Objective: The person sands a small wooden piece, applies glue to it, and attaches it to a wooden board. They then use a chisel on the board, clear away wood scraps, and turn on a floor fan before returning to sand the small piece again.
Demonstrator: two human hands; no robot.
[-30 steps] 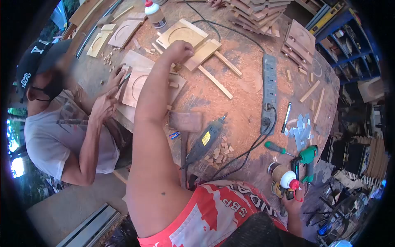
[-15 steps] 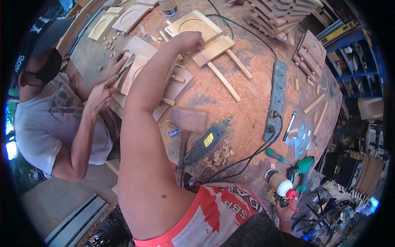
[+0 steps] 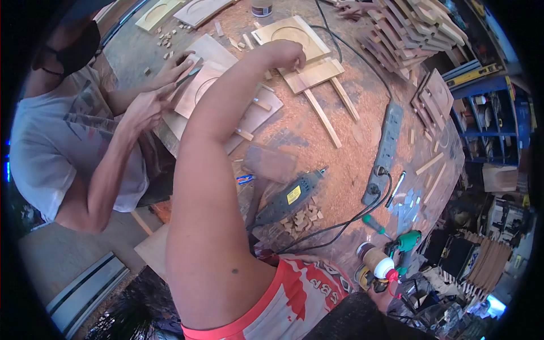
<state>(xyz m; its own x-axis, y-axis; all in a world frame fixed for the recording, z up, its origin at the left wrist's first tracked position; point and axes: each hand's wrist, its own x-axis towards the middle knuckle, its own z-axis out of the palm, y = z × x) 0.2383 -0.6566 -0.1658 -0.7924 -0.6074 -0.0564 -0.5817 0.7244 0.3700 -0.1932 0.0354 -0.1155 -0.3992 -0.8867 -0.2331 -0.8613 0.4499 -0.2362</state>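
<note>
My left hand point(image 3: 290, 55) reaches far over the table with its fingers curled closed. It is at a pale wooden panel point(image 3: 309, 75) with a round recess and two thin legs; anything pinched in the fingers is hidden. Down at the lower right, my right hand point(image 3: 383, 296) is wrapped around a yellow-and-black power tool point(image 3: 365, 279), partly covered by a glue bottle point(image 3: 376, 259) with a white top and red cap. Beside these lie a green nail gun point(image 3: 407, 242) and a green-handled screwdriver point(image 3: 374, 224).
A co-worker point(image 3: 85, 147) at the left works on another panel point(image 3: 199, 85) with a thin blade-like tool. A rotary tool point(image 3: 289, 195), mallet point(image 3: 271, 162), power strip point(image 3: 381, 153) and cables lie amid sawdust. Another person's hand point(image 3: 356, 9) is beside stacked wooden pieces point(image 3: 411, 37).
The view has shifted, so the table's contents appear moved slightly. My left hand remains at the panel with fingers curled, and my right hand stays at the power tool.
</note>
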